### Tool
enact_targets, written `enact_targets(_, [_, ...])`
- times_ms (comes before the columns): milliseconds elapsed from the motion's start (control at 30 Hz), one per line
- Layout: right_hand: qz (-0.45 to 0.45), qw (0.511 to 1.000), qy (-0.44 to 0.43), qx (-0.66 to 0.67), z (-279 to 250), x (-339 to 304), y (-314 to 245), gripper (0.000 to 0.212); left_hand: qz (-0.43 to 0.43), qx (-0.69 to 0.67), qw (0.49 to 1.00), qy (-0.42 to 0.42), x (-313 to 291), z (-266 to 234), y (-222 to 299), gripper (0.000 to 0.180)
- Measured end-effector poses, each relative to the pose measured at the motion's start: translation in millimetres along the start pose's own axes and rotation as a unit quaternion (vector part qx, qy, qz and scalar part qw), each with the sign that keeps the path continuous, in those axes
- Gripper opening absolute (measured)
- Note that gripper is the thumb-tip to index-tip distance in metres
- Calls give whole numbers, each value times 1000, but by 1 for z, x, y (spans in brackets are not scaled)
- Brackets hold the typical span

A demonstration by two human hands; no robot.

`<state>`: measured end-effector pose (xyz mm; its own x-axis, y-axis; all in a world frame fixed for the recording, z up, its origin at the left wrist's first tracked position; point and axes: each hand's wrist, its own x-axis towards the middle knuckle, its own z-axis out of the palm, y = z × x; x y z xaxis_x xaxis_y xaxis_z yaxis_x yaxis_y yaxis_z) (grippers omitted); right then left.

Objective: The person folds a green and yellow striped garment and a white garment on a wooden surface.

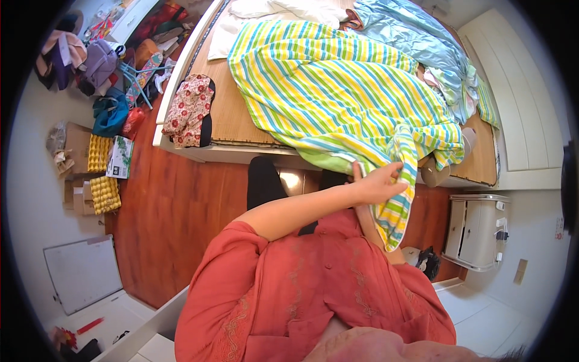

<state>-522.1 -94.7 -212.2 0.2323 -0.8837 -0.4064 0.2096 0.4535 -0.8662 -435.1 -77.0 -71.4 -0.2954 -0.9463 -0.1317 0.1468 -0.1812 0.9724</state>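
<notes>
1. Gently, gather the near right end of the large cotton-looking blanket striped in green, yellow, blue and white (338,84); its bulk lies spread across the tan, mat-like bed top (232,117), with this end hanging over the near edge toward the person.
2. Best, I judge, is to find the edge and follow it to the corner before pulling, since the cloth is bunched and twisted here and a plain green underside shows along the near border.
3. A slow, low draw would likely suit it; a hard tug could drag the crumpled light-blue shiny bedding (410,36) at the far right, which lies just beside it, or the beige rounded item (435,174) at the right near edge.
4. The loose tail should be lifted clear of the reddish-brown wooden floor (175,229), above which it hangs.
5. The left hand (381,184) reaches across to the right, its fingers bent and slightly parted against the bunched cloth; I cannot tell whether they pinch a fold.
6. The right hand (356,171) is mostly hidden behind the left forearm (301,211); what look like its fingertips show at the blanket's green border, but their grip cannot be told.
</notes>
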Motion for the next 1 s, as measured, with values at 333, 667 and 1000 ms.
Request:
enact_targets(333, [69,920,360,136,-92,114,-21,52,-201,-65,957,199,-49,-162,-77,42])
enact_targets(667, [-10,979,-121,164,-41,-27,-103,58,-202,-217,881,368,-113,-260,-113,81])
enact_targets(1000, [-12,987,-157,37,-129,-151,-140,66,36,-480,835,268,9,-252,-114,66])
